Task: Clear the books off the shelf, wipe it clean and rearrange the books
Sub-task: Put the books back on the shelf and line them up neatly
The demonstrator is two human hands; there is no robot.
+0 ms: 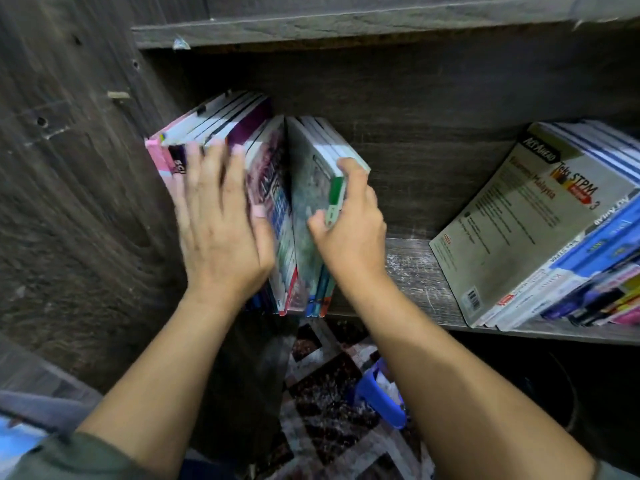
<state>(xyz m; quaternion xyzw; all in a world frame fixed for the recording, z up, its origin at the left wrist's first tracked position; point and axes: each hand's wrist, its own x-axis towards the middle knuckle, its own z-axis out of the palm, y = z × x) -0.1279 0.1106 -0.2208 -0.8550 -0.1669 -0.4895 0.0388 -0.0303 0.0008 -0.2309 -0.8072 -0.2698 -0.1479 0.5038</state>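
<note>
A blue plastic tub [379, 398] with something white inside sits on a floor [322, 420] patterned in dark speckled squares and pale bands, with a dark, round-rimmed vessel [554, 389] in shadow to the tub's right and a blurred light-blue sheet [17, 434] far to the tub's left.

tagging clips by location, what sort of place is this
Probably a home study corner, though I can't be sure: a dark wooden bookshelf holds school textbooks, and a patterned rug covers the floor below.
</note>
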